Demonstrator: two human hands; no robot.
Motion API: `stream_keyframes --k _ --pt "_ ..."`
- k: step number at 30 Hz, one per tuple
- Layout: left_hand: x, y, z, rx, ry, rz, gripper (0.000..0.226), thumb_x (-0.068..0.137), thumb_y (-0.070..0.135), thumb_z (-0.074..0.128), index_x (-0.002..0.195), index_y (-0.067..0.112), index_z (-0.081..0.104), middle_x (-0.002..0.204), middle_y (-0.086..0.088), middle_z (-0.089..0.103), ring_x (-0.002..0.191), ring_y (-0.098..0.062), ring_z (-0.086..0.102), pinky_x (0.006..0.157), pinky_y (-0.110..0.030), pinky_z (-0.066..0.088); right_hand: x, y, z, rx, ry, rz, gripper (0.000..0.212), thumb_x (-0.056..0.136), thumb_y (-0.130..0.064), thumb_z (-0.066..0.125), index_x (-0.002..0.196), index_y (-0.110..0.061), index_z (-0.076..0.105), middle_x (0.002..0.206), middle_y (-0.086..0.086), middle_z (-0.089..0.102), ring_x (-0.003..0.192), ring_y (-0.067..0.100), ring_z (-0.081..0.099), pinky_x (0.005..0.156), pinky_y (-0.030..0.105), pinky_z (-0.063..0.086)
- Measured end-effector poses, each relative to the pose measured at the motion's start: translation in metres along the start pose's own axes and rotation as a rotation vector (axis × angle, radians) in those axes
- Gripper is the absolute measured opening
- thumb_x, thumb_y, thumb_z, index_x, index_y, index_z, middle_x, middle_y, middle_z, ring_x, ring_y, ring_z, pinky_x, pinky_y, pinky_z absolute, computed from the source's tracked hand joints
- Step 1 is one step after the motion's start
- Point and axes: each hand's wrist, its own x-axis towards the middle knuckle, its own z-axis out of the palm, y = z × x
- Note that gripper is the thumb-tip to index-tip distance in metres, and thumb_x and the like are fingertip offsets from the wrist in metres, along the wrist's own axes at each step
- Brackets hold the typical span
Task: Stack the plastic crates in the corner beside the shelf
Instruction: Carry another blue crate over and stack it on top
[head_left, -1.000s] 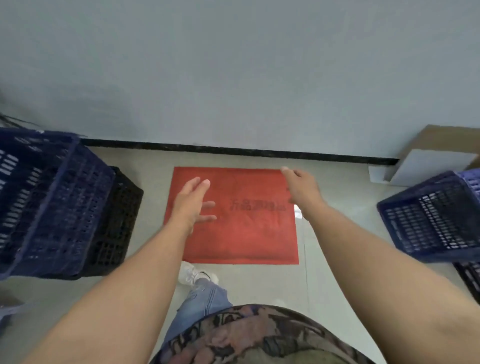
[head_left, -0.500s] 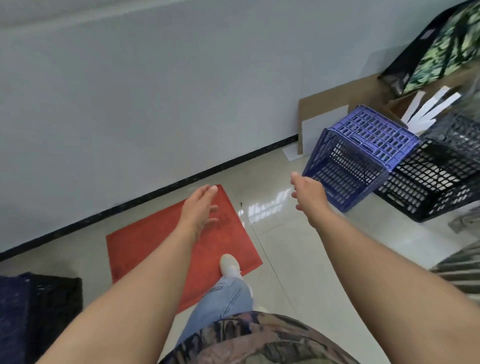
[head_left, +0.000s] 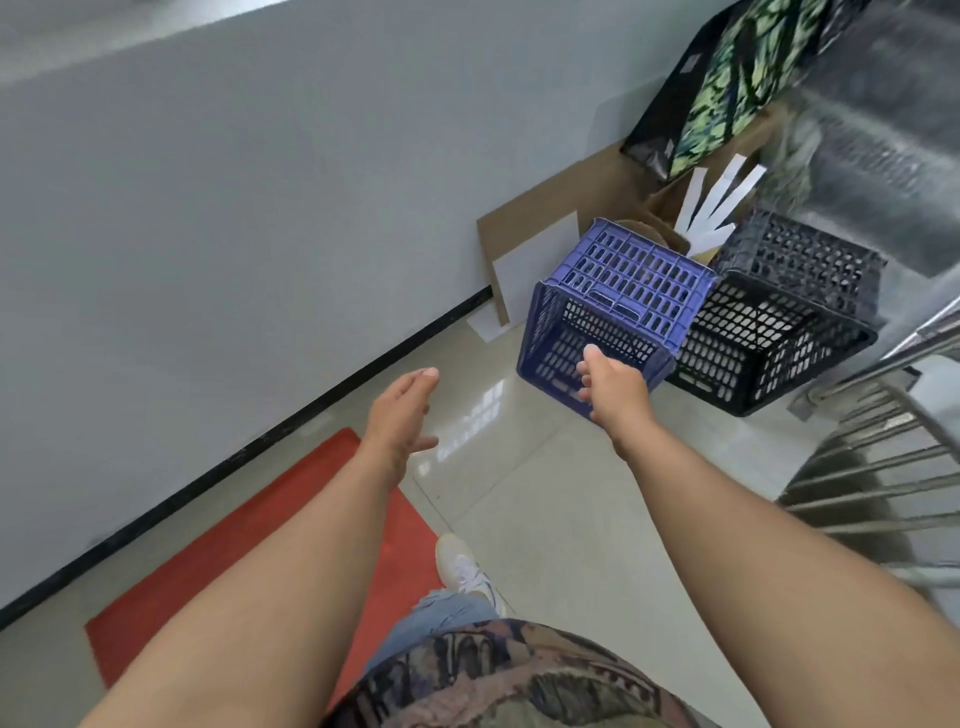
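A blue plastic crate (head_left: 628, 283) lies tipped on its side on the tiled floor, its open mouth facing me. A black plastic crate (head_left: 779, 322) lies tipped beside it on the right, touching it. My right hand (head_left: 613, 384) is stretched out in front of the blue crate's lower rim, fingers apart, holding nothing; whether it touches the rim I cannot tell. My left hand (head_left: 402, 415) hovers open over the floor to the left of the blue crate, well apart from it.
A grey wall with a black skirting (head_left: 332, 389) runs diagonally on the left. A red mat (head_left: 249, 551) lies under my left arm. Cardboard sheets (head_left: 535, 244) and a patterned bag (head_left: 727, 78) lean behind the crates. A metal rack (head_left: 883, 467) stands at the right.
My view has swung right, away from the red mat and the crates on the left. The blue and black crates are now closer, and my right hand has reached the blue crate's rim.
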Motion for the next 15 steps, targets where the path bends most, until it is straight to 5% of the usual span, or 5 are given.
stream_keyframes --k 4,10,12,15 --pt "0.038 0.025 0.020 0.006 -0.033 -0.031 0.037 0.092 0.039 0.053 0.125 0.022 0.054 0.128 0.002 0.048 0.117 -0.022 0.049 0.073 -0.042 0.058 0.037 -0.017 -0.004 0.014 0.025 0.026 0.040 0.094 -0.043 0.037 0.097 -0.017 0.067 0.099 0.000 0.059 0.094 0.020 0.056 0.090 0.041 0.046" --pt "0.086 0.043 0.056 0.068 -0.063 -0.058 0.047 0.093 0.039 0.052 0.137 0.023 0.048 0.134 0.003 0.048 0.119 -0.022 0.050 0.082 -0.042 0.054 0.091 -0.026 -0.010 -0.028 0.047 0.048 0.032 0.093 -0.039 0.036 0.079 -0.024 0.061 0.097 0.002 0.060 0.100 0.026 0.059 0.088 0.041 0.046" --pt "0.099 0.044 0.071 0.096 -0.053 -0.071 0.046 0.093 0.039 0.052 0.137 0.025 0.048 0.136 0.004 0.049 0.122 -0.021 0.049 0.089 -0.039 0.048 0.113 -0.024 -0.016 -0.048 0.028 0.051 0.022 0.092 -0.029 0.042 0.087 -0.018 0.061 0.096 0.004 0.061 0.104 0.029 0.061 0.083 0.038 0.046" --pt "0.123 0.044 0.092 0.119 -0.035 -0.095 0.045 0.093 0.038 0.051 0.136 0.026 0.048 0.136 0.006 0.050 0.123 -0.018 0.049 0.086 -0.034 0.044 0.152 -0.022 -0.023 -0.087 -0.006 0.061 0.029 0.091 -0.018 0.049 0.117 -0.013 0.061 0.120 0.005 0.063 0.110 0.025 0.059 0.096 0.039 0.047"
